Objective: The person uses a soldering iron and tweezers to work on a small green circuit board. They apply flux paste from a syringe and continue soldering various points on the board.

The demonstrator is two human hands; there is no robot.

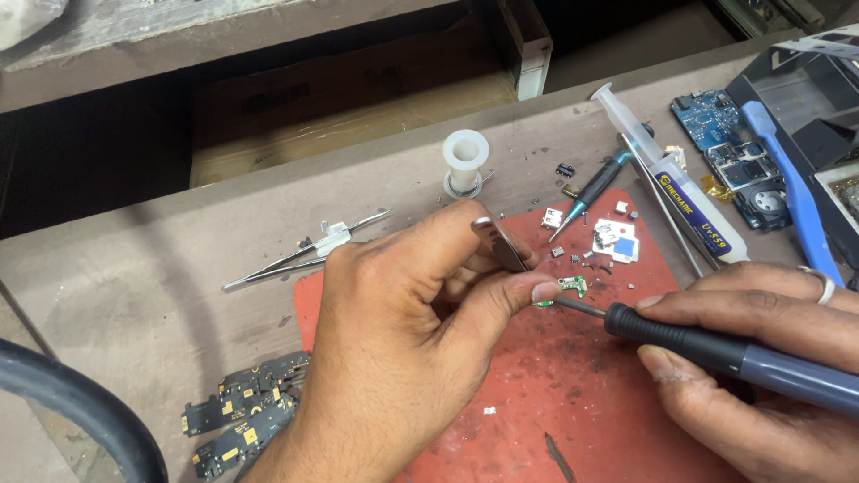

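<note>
Grey-brown workbench (134, 295) fills most of the view, scuffed and dusty; its far edge drops into a dark recess (107, 152) whose contents are hard to make out. Red work mat (555, 394) sits at the near middle, stained, cut off by the bottom edge and partly hidden under both hands. Left hand (403, 349) comes in from below, wrist cut off, fingers curled and pinching metal tweezers (501, 243) between thumb and forefinger; tweezer tips are hidden behind the thumb. Right hand (761, 358) enters from the right edge, partly cut off, wrapped around a soldering iron (716, 353) with a dark grip and grey-blue body, a ring on one finger. Iron tip touches a small green circuit board (570, 286) lying on the mat just beside the left thumb; whether the tweezers actually grip it cannot be told. Black cable (80, 402) curves through the lower left corner, both ends out of frame. Blue phone board (734, 156) and blue-handled brush (796, 188) lie at the right, crowded against a dark tray cut by the frame. Syringe (671, 179) lies diagonally near the mat's far edge. Spare tweezers (295, 255) lie on bare bench left of the mat, with open room around them. White spool (465, 161) stands upright behind the mat. Dark flex boards (242, 416) sit at lower left. Tiny loose chips (613, 241) scatter on the mat's far part, too small to identify.
</note>
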